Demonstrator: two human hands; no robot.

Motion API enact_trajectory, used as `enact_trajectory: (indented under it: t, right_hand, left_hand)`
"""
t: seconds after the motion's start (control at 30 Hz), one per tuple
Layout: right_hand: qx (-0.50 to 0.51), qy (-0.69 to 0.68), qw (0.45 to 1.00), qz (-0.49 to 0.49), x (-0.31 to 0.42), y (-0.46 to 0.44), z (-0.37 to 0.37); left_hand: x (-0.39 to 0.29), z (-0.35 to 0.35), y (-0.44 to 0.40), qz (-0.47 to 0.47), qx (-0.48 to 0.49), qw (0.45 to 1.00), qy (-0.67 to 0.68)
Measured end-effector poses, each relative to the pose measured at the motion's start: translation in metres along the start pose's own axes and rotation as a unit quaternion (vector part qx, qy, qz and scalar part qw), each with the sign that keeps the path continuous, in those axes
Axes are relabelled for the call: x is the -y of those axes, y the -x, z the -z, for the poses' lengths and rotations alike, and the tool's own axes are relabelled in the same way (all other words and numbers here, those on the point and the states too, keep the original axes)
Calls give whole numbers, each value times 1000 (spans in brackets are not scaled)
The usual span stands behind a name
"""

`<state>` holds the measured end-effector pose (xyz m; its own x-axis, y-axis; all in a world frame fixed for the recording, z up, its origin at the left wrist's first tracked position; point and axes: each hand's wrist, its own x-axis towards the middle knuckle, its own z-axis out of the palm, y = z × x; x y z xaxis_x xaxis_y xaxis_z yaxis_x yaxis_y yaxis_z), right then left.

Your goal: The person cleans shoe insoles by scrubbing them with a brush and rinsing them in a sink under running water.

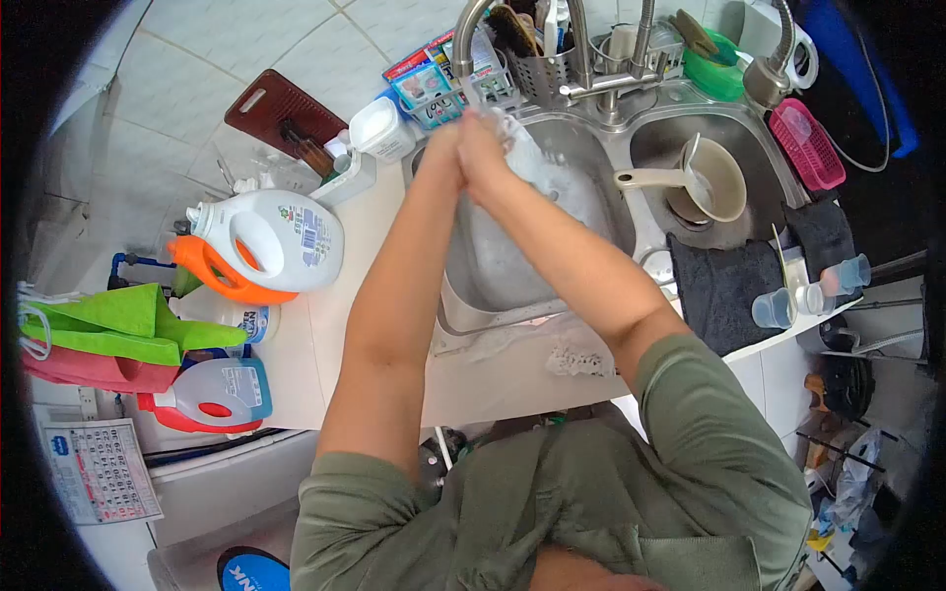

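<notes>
My left hand (447, 156) and my right hand (481, 150) are pressed together over the far left corner of the left sink basin (493, 246), just under the curved faucet (463, 44). Water runs from the spout onto them. White, wet-looking material (532, 158) hangs or splashes at the right side of my right hand; whether it is cloth or foam is unclear. The fingers of both hands are closed, partly hiding each other, and what lies between them cannot be made out.
In the right basin sits a beige pot (724, 182) with a handle. Detergent bottles (286, 241) stand at the left. A dark cloth (724, 291) and plastic cups (774, 309) lie at the right. A utensil holder (542, 79) is behind the sink.
</notes>
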<state>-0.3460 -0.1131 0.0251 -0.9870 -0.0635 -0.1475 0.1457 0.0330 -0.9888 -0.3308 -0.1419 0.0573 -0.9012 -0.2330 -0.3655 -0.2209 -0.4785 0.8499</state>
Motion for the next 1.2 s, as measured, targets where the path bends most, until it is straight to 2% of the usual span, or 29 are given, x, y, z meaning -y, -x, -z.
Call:
enact_trajectory:
  t: [0.03,0.07,0.1,0.13,0.17,0.2,0.23,0.27,0.3,0.33,0.37,0.43,0.47,0.5,0.57,0.6,0.67,0.7,0.77,0.83,0.9,0.93,0.97,1.03,1.07,1.1,1.13,1.17,1.2]
  right_hand:
    - [0,-2,1000,-3,-1,-10,8]
    - [32,-177,977,-118,-2,-31,25]
    - [62,-344,910,-225,4,-45,38]
    - [38,-208,957,-199,46,-7,70]
    - [37,-207,958,-194,42,-2,63]
    - [-14,-88,995,-49,25,3,46]
    - [-61,32,993,98,-1,5,31]
    - [-80,30,977,198,-39,-30,19]
    - [-80,30,977,198,-30,-29,45]
    - [99,-90,988,77,-6,-21,84]
    - [272,-202,940,-46,9,-21,113]
    - [293,-176,940,-12,-3,-39,126]
    - [350,-211,912,-8,-4,-41,135]
    - [405,-246,880,-7,-3,-40,140]
    - [396,-259,881,-31,5,-36,147]
    - [370,-259,892,-30,7,-34,148]
    - [346,-259,901,-28,7,-34,145]
    - [315,-258,913,-28,4,-35,142]
    - [285,-258,923,-27,3,-38,135]
    - [225,-179,958,2,3,-35,128]
    - [264,-214,940,-2,6,-29,123]
    - [297,-250,921,-4,11,-25,122]
    - [301,-248,921,-6,16,-24,122]
    - [330,-168,929,13,31,-20,124]
    - [313,-117,942,36,20,-32,115]
    - [314,-116,942,36,21,-37,110]
    - [234,1,965,116,22,-42,104]
    - [149,117,963,190,19,-43,99]
    - [111,105,978,139,31,-31,102]
  left_hand:
    - [-1,-7,11,-7,-32,999,-21]
    - [1,-18,18,-40,-72,994,-71]
    - [-1,-22,20,-41,-70,994,-70]
    - [0,-24,21,-38,-54,995,-72]
    - [-1,-28,19,-39,-36,996,-72]
    - [3,-2,-12,-26,-50,994,-88]
    - [3,-4,-16,-26,-51,995,-87]
    - [1,-10,-14,-143,-109,947,-265]
    - [-4,-18,-12,-255,-161,852,-428]
    - [-19,-33,7,-269,-140,807,-506]
    - [-27,-35,6,-272,-140,808,-504]
    - [-43,-38,5,-337,-117,708,-610]
    - [-51,-40,7,-316,-125,680,-649]
    - [-54,-48,14,-315,-125,681,-649]
    - [-52,-64,24,-275,-202,790,-510]
    - [-46,-61,16,-274,-202,791,-509]
    - [-32,-47,-7,-283,-51,919,-269]
    - [-24,-49,-5,-284,-53,919,-268]
    - [-5,-55,5,-253,-48,955,-146]
    - [6,-47,1,-293,-77,939,-165]
    - [7,-40,2,-344,-211,801,-442]
    - [13,-43,10,-365,-210,827,-373]
    - [14,-46,16,-363,-214,827,-371]
    - [17,-46,21,-323,-296,827,-353]
    - [20,-46,22,-321,-297,827,-352]
    - [22,-45,21,-268,-273,894,-234]
    - [24,-44,18,-212,-243,940,-111]
    - [31,-46,17,-211,-246,940,-110]
    - [39,-49,15,-231,-159,960,3]
